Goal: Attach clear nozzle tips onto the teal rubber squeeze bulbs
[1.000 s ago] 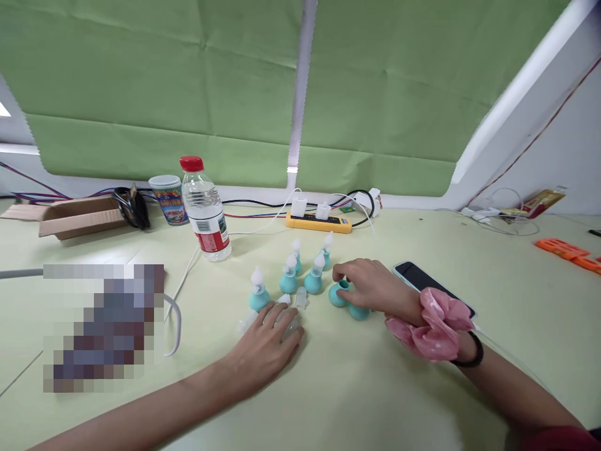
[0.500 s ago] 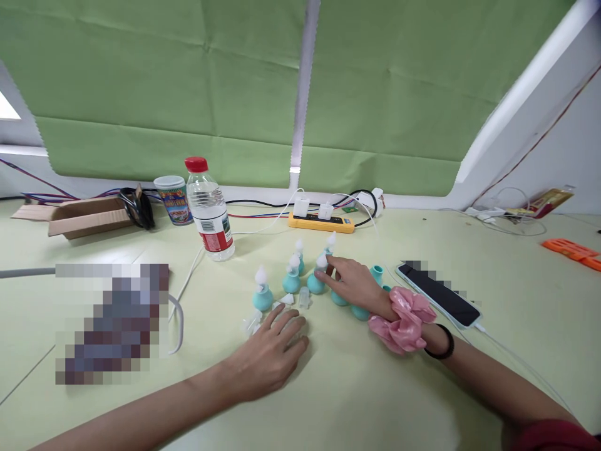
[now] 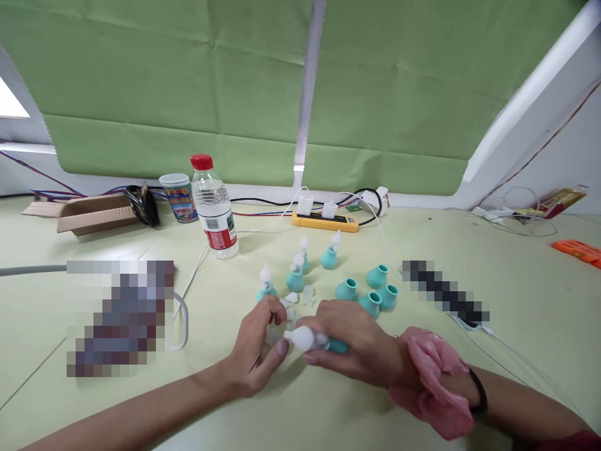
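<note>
My right hand [image 3: 354, 338] is wrapped round a teal bulb nasal aspirator [image 3: 305, 339], tilted so its whitish tip points left. Close to that tip is my left hand [image 3: 251, 354], thumb and fingers apart with nothing gripped. Small translucent plastic pieces [image 3: 308, 295] lie just beyond the hands, partly hidden by my left fingers. Aspirators with tips fitted stand behind, among them one at the middle [image 3: 295, 279] and one farther right [image 3: 329, 257]. Several open teal bulbs without tips [image 3: 346, 289] rest beyond my right hand.
A water bottle [image 3: 216, 216] with a red cap stands at the back left, beside a patterned tub [image 3: 179, 199] and an open cardboard box [image 3: 96, 215]. A yellow power strip [image 3: 323, 221] lies at the back. Cables cross the table; a phone [image 3: 444, 294] is at the right.
My right hand has lifted an aspirator from the group and brought it towards me, tilting it left. My left hand has turned thumb-up and come close to its tip.
</note>
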### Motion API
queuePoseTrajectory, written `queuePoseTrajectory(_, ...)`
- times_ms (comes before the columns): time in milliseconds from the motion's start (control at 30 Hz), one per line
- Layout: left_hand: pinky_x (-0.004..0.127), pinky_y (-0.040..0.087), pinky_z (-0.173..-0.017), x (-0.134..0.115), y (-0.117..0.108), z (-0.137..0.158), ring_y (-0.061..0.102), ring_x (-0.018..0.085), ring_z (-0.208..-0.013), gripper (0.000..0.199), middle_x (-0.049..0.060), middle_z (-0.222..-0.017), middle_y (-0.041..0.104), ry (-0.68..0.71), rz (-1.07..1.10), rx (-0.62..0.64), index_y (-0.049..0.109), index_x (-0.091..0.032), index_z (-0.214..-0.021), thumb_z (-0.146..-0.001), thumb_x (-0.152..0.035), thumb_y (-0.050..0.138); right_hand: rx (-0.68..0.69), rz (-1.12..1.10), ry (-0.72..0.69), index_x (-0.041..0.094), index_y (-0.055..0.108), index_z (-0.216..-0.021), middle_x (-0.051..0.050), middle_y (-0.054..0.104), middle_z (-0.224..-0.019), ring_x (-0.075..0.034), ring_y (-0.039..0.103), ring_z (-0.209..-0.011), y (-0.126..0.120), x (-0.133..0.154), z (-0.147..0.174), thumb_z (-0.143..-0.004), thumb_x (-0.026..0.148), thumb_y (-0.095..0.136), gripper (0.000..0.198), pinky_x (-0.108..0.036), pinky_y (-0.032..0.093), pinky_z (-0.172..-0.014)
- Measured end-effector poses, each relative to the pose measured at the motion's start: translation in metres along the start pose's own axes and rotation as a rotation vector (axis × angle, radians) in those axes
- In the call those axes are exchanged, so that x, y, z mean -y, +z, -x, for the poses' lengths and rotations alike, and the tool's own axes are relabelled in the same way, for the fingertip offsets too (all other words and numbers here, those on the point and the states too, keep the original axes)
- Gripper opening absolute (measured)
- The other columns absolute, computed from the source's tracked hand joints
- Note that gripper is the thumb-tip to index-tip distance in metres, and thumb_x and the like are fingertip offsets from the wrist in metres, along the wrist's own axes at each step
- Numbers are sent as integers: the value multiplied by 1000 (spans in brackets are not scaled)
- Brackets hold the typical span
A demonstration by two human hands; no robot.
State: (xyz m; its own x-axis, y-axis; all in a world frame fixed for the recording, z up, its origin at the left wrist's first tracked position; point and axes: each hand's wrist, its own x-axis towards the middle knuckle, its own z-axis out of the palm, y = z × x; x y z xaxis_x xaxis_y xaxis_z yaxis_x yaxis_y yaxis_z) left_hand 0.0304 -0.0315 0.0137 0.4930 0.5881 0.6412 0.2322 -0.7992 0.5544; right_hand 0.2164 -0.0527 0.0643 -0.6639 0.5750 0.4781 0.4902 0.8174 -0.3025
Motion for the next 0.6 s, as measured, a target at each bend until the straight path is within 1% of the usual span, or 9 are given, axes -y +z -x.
queuePoseTrajectory(67, 28, 37, -52, -1, 0, 0, 40, 14, -58, 26, 3, -66, 42, 52, 11, 29, 38, -16, -79, -79, -39, 25, 65, 33, 38, 16, 53, -89, -2, 56, -67, -13, 50, -63, 11, 0, 2, -80, 34, 45, 22, -24, 36, -56)
queuePoseTrajectory(100, 26, 36, -50, -2, 0, 0, 40, 13, -55, 25, 2, -63, 42, 64, -21, 53, 38, -16, -76, -80, -38, 26, 82, 35, 60, 16, 54, -85, -2, 56, -67, -13, 50, -63, 17, -1, 4, -79, 33, 47, 19, -24, 36, -56)
queuePoseTrajectory(167, 23, 33, -45, -4, 1, -1, 39, 11, -49, 21, 0, -56, 43, 31, -123, 87, 39, -17, -70, -82, -30, 28, 97, 33, 88, 16, 54, -76, -2, 56, -66, -12, 50, -63, 27, -5, 7, -77, 31, 48, 16, -23, 36, -57)
queuePoseTrajectory(233, 21, 32, -43, -3, 1, -2, 40, 9, -45, 22, -2, -51, 44, 10, -226, 90, 40, -17, -65, -83, -25, 30, 94, 49, 91, 16, 53, -72, -2, 56, -64, -12, 49, -62, 33, -10, 10, -77, 30, 48, 16, -23, 35, -56)
queuePoseTrajectory(367, 20, 31, -41, 1, 1, -5, 41, 9, -42, 26, -2, -48, 46, 107, -384, 64, 41, -17, -64, -83, -34, 36, 57, 153, 91, 16, 55, -77, -3, 55, -64, -13, 48, -62, 36, -17, 12, -78, 28, 47, 15, -24, 33, -56)
queuePoseTrajectory(433, 19, 30, -39, 3, 2, -6, 39, 8, -40, 27, -3, -48, 46, 107, -415, 63, 40, -17, -64, -84, -34, 37, 31, 211, 108, 16, 56, -78, -3, 55, -64, -14, 48, -62, 35, -18, 12, -78, 28, 47, 16, -24, 31, -55)
queuePoseTrajectory(533, 19, 27, -39, 3, 3, -6, 36, 7, -39, 24, -5, -47, 43, 101, -440, 53, 37, -17, -63, -85, -27, 37, 36, 247, 179, 15, 56, -73, -3, 56, -63, -14, 48, -61, 35, -18, 11, -78, 29, 47, 17, -24, 29, -53)
queuePoseTrajectory(600, 19, 25, -39, 1, 5, -5, 36, 6, -38, 24, -6, -44, 41, 161, -477, 5, 36, -18, -60, -84, -21, 39, 87, 241, 241, 16, 54, -64, -2, 56, -59, -12, 49, -58, 35, -18, 11, -78, 28, 46, 21, -24, 27, -51)
